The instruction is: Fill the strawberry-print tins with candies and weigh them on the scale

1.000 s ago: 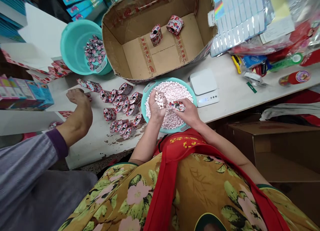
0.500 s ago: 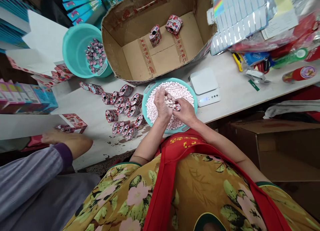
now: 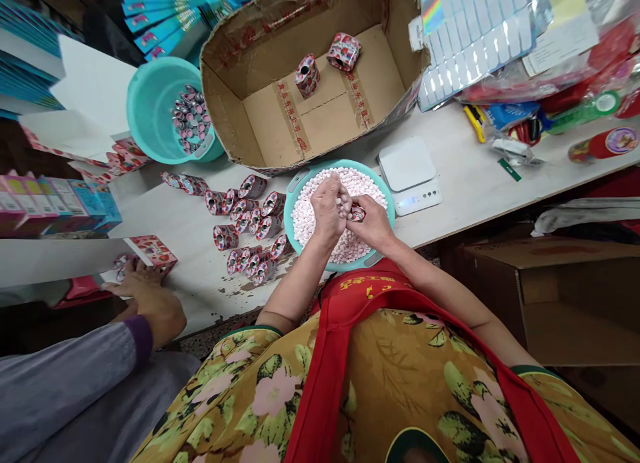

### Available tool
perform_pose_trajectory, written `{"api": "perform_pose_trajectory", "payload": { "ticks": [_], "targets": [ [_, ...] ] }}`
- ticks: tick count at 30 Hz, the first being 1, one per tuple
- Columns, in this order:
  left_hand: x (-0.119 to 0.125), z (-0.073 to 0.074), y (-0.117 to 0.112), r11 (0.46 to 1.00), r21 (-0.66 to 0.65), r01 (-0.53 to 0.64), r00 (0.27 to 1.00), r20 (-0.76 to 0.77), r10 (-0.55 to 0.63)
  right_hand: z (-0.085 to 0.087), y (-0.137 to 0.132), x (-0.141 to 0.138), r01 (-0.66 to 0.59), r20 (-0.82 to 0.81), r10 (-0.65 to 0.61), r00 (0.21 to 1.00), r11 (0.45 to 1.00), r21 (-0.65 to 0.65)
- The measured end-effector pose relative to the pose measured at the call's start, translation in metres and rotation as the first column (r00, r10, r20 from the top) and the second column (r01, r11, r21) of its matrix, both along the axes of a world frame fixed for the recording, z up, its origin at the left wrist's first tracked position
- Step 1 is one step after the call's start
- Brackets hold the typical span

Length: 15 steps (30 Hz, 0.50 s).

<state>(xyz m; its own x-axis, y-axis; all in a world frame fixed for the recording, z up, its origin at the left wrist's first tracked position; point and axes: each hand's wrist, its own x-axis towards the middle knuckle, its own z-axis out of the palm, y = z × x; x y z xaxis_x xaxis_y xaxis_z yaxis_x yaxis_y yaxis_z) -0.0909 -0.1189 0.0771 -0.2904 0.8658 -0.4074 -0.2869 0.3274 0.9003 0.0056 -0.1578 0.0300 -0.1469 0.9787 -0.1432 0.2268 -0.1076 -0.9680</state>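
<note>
Over a turquoise basin [image 3: 292, 233] full of small pale pink candies [image 3: 361, 180], both my hands work close together. My left hand [image 3: 326, 213] is cupped around a handful of candies [image 3: 343, 204], its fingers curled upward. Pressed near its palm, my right hand [image 3: 374, 224] grips a small red-and-white printed container [image 3: 357, 213] with an open top. Most of that container is hidden by my fingers. Left of the basin stand several similar printed containers [image 3: 225, 237] with dark openings on top.
A cardboard box [image 3: 265, 126] behind the basin holds two printed containers [image 3: 307, 76]. A white scale [image 3: 407, 164] sits right of the basin. At the left are a turquoise bowl [image 3: 145, 116] of small pink-topped pieces and a co-worker's hand [image 3: 145, 283] by a strawberry-print box [image 3: 154, 251].
My left fingers have shifted up slightly and curled more around the candies; the container's opening shows more clearly. The co-worker's hand has moved right to the strawberry-print box.
</note>
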Motion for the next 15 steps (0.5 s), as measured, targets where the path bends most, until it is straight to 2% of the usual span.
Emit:
{"api": "perform_pose_trajectory", "payload": {
  "ticks": [3,5,6,8,11,13,15],
  "targets": [
    [-0.017,0.006,0.008,0.989,0.055,-0.134,0.991,0.002,0.135,-0.002,-0.001,0.007,0.020,-0.168,-0.020,0.986,1.000,0.002],
    [-0.032,0.000,0.010,0.979,0.086,-0.183,0.981,-0.056,0.188,-0.004,-0.002,0.013,0.011,-0.273,-0.016,0.962,1.000,-0.021],
    [-0.040,-0.007,0.009,0.982,0.089,-0.169,0.978,-0.111,0.179,-0.005,-0.002,0.017,0.000,-0.323,-0.012,0.946,0.999,-0.036],
    [-0.053,-0.023,0.002,0.997,0.056,-0.058,0.962,-0.263,0.071,-0.007,-0.001,0.023,-0.013,-0.382,-0.012,0.924,0.998,-0.063],
    [-0.062,-0.039,-0.010,0.994,0.012,0.107,0.863,-0.497,-0.087,-0.011,0.004,0.027,0.005,-0.368,-0.036,0.929,0.996,-0.085],
    [-0.060,-0.037,-0.016,0.984,0.031,0.174,0.802,-0.585,-0.123,-0.013,0.008,0.028,0.020,-0.334,-0.046,0.941,0.996,-0.081],
    [-0.053,-0.027,-0.017,0.953,0.004,0.304,0.734,-0.639,-0.231,-0.015,0.011,0.027,0.039,-0.296,-0.054,0.954,0.998,-0.057]
  ]
}}
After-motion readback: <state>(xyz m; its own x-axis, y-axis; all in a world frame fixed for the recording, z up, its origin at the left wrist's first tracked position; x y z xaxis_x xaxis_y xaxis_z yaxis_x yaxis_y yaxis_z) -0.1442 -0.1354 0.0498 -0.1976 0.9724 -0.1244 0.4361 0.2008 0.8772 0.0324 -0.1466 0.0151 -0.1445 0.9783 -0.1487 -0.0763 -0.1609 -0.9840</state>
